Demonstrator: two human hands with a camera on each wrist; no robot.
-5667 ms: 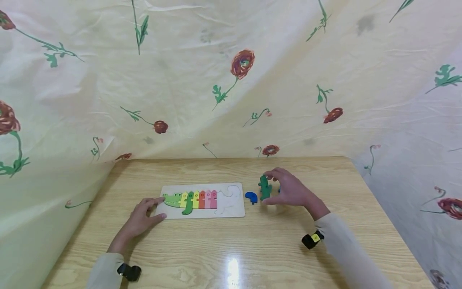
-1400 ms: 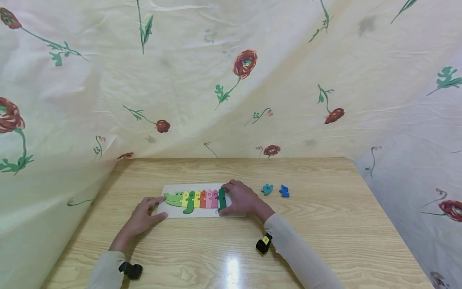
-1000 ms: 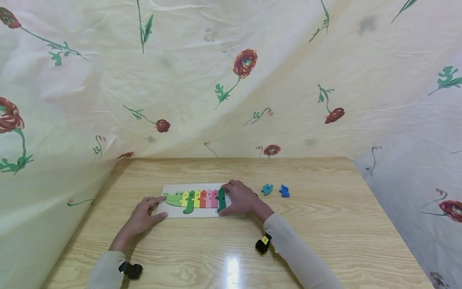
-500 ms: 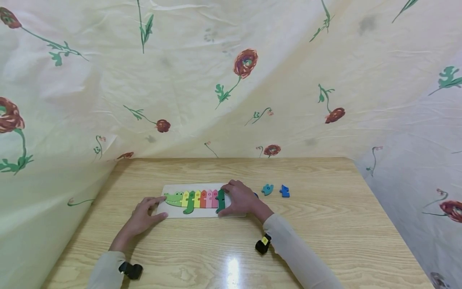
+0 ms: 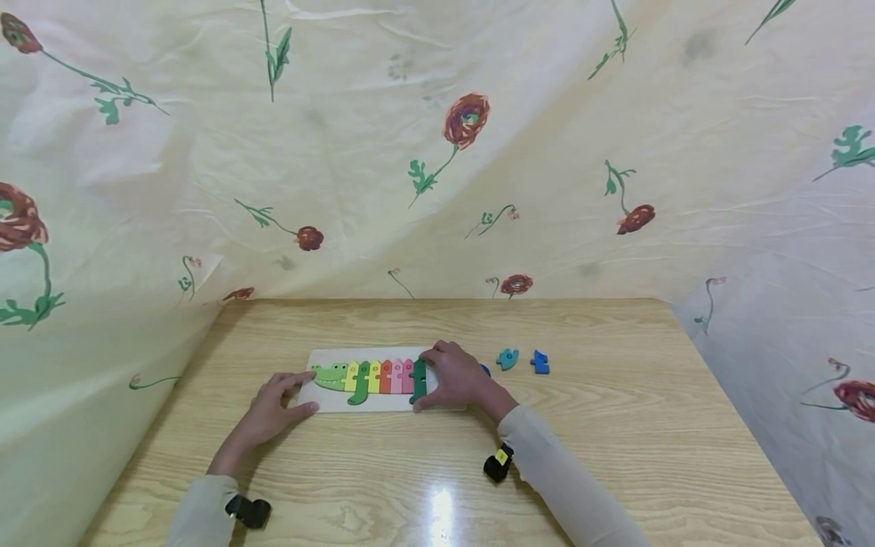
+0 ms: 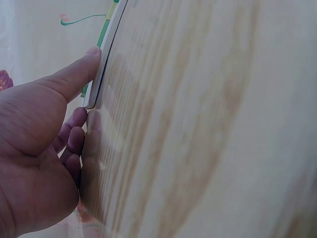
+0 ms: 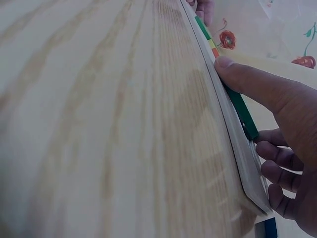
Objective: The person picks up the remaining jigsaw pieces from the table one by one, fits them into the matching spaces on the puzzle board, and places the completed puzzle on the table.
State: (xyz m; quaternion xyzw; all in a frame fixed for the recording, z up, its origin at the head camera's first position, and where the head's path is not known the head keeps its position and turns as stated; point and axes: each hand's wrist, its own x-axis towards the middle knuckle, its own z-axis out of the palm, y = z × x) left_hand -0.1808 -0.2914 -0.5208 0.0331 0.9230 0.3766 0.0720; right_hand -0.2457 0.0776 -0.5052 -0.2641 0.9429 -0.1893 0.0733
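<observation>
A white puzzle board (image 5: 390, 405) lies on the table, bearing a light green crocodile head (image 5: 330, 377) and a row of yellow, green, orange and pink body pieces. My left hand (image 5: 266, 409) holds the board's left end, its thumb (image 6: 84, 69) along the near edge. My right hand (image 5: 456, 380) pinches a dark green puzzle piece (image 5: 420, 380) between thumb and fingers, at the right end of the row against the pink piece. In the right wrist view this piece (image 7: 242, 110) sits close over the board, slightly raised at one end. My right hand hides the board's right part.
Right of the board lie a teal piece (image 5: 507, 359) and a blue piece (image 5: 540, 362). Another blue piece (image 5: 485, 370) peeks out behind my right hand. Flowered cloth (image 5: 355, 190) hangs at the back and sides of the wooden table (image 5: 383, 471).
My right hand has carried the dark green piece left from beside the board to the row's end. Over the last second it has only shifted slightly there. My left hand stays put.
</observation>
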